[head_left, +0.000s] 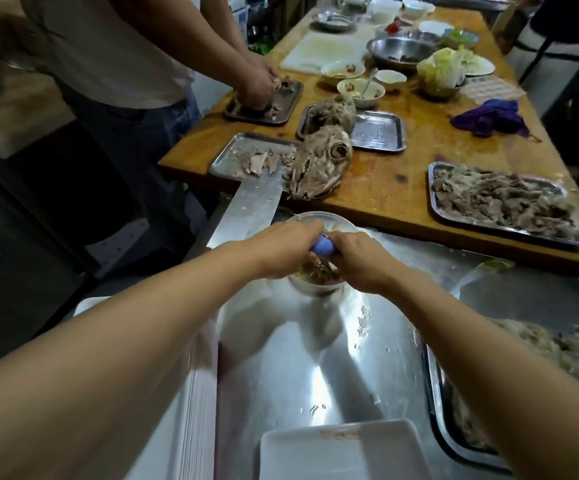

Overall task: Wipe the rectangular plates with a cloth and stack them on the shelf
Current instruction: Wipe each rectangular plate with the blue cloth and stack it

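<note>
Both hands meet over a clear bowl [310, 271] at the far end of a steel counter [315, 358]. Left hand [281, 249] and right hand [360, 261] are each closed around a small blue cloth [322, 245], which shows as a rounded wad between them; they seem to be wringing or bunching it above the bowl, which holds brownish scraps.

One white rectangular plate [343, 452] lies flat on the counter, close to the person's body and well apart from the hands. From the grip it sits straight back toward the person and slightly to the right. Its long axis runs left to right across the view. A reddish smear marks its far rim, so it likely still needs wiping.

A stack of white plates [191, 393] stands edge-on just left of it, under the left forearm. Neither hand is clearly nearer to the plate; the right looks marginally better placed. No shelf is visible.
</note>
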Motion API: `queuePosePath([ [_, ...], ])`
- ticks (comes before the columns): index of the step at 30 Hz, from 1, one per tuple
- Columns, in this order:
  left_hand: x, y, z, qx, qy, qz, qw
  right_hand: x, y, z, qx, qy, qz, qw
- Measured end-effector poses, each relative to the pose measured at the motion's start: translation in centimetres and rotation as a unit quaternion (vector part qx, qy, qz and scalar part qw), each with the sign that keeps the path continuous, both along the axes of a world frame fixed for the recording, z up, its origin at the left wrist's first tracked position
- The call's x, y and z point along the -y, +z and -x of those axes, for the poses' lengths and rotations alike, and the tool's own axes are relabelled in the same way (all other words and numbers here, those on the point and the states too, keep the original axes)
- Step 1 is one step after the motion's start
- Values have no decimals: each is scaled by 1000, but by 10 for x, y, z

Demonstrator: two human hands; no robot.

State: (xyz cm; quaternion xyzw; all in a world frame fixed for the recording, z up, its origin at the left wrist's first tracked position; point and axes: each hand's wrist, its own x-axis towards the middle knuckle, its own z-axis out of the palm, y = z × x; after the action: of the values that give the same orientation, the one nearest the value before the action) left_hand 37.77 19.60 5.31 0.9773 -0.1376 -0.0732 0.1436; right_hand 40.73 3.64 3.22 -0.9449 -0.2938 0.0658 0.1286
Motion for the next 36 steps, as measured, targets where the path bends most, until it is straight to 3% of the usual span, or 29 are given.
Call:
queuePosePath([
  [14, -4, -32, -22, 130, -19, -77, 988, -19, -4, -24, -165, -92, -35, 981],
  [20, -2, -31, -28, 74, 26, -34, 996, -17, -7, -25, -192, -92, -97, 972],
  [24, -5, -20, -28, -14, 85, 93, 992, -8, 0, -16, -180, -68, -143, 971],
  [27, -7, -9, -24, -114, 129, 256, 951, 0, 1, -2, -44, -21, -93, 994],
  [31, -10, 3, -19, -323, 184, 404, 835, 2, 1, 13, 193, -11, -44, 980],
  [34, -14, 7, -15, -425, 168, 469, 756, -1, -2, 10, 205, 4, -33, 978],
  [36, -15, 8, -12, -414, 132, 469, 769, -2, -3, 6, 193, 8, -37, 981],
])
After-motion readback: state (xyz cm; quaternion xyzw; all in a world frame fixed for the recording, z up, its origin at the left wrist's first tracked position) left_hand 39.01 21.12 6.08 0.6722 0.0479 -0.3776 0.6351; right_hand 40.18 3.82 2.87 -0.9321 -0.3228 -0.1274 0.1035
